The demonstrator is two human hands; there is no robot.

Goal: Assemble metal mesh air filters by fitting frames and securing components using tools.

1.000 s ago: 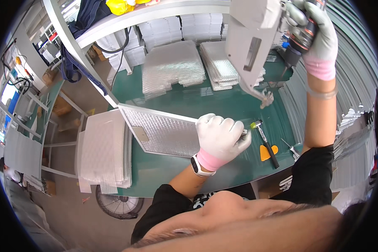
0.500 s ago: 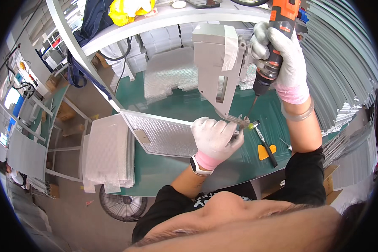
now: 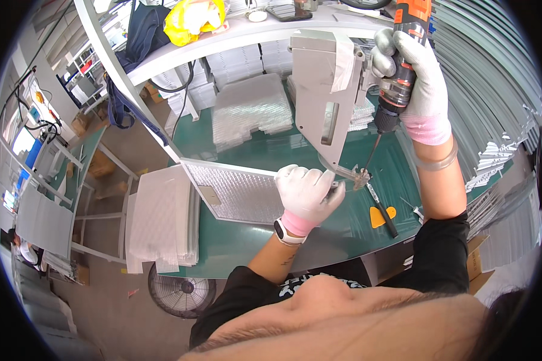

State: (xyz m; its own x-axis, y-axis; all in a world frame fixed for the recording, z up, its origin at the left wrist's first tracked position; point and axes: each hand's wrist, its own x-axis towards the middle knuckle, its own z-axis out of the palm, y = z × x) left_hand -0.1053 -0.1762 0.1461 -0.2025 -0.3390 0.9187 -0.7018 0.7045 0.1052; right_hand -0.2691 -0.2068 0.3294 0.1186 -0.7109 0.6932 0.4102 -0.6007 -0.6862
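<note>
My right hand, in a white glove with a pink cuff, is wrapped round an orange and black cordless drill. Its long thin bit points down at a small metal fitting below a grey machine head; whether the tip touches it I cannot tell. My left hand, gloved the same way, is closed on the right end of a framed panel with a shiny, textured silver face. The fingers hide that end of the panel, which lies close to the fitting.
On the green table lie a black-handled tool and an orange-yellow flat piece. Stacked thin sheets stand at the left, wrapped sheets at the back. Long strips fill the right. A shelf crosses behind.
The whole scene sits slightly further right in the picture. The drill bit stays above the fitting, and a yellow-green spot beside the fitting no longer shows. Both hands keep their holds.
</note>
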